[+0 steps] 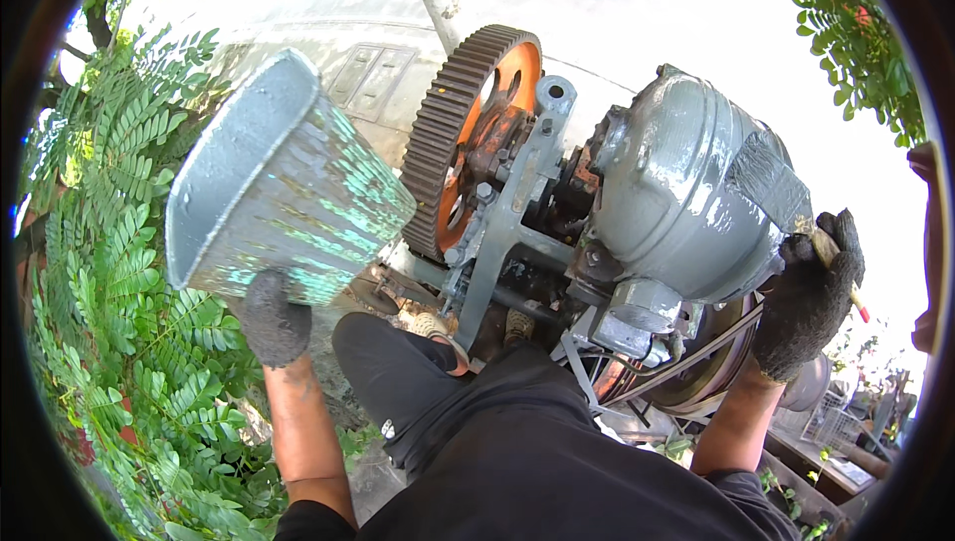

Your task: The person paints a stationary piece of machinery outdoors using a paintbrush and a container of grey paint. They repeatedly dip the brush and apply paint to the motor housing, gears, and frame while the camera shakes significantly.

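My left hand (274, 318), in a dark glove, is closed on the lower side of a tapered paint bucket (298, 198). The bucket is tilted, its inside coated grey and its outside streaked green and grey. A dark glove also covers my right hand (811, 292), whose fingers wrap the wooden handle of a wide paintbrush (768, 181). The handle ends in a red tip below the hand. Grey-coated bristles rest against the rounded machine housing (686, 183), which has a wet grey sheen.
A large toothed gear wheel (468, 133) with an orange web stands beside a grey bracket (507, 223). Spoked pulley wheels (696, 352) sit below the housing. Leafy branches (129, 322) crowd the left side. Scrap metal and a wire basket (831, 422) lie at lower right.
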The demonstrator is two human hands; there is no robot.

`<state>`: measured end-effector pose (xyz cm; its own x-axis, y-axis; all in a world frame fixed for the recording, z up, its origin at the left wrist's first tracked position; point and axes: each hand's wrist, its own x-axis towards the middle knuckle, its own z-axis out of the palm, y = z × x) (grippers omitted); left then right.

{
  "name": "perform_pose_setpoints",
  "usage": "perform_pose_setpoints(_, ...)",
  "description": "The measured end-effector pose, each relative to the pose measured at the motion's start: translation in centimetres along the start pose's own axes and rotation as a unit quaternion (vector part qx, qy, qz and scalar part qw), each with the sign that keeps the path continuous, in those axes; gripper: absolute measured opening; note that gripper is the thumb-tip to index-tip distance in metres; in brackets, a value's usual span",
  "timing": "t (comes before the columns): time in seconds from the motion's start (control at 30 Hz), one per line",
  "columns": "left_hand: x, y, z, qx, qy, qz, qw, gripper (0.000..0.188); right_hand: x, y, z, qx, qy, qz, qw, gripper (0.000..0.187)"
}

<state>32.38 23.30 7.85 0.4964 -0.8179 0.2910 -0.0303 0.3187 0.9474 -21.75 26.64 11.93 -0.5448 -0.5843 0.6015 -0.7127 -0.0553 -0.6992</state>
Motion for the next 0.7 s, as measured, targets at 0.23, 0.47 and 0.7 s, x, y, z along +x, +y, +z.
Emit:
perform_pose_setpoints(0.23,9.3,4.6,0.5,0.544,-0.152,0.413,0.715,0.033,2.4,0.0,1.8,-0.264,-0.007,-0.147,0.953,0.017)
perform_pose_setpoints(0.47,14.1,6.0,0.8,0.598,-0.189,0.489,0.606,0.037,2.5,-0.1,4.2,0.147,0.051,0.046,0.987,0.022)
perform_pose_setpoints(0.7,17.3,-4.3,-5.7,0.341,-0.273,0.485,0.758,0.034,-1.1,-1.3,-0.5,-0.414,-0.054,-0.065,0.906,0.016)
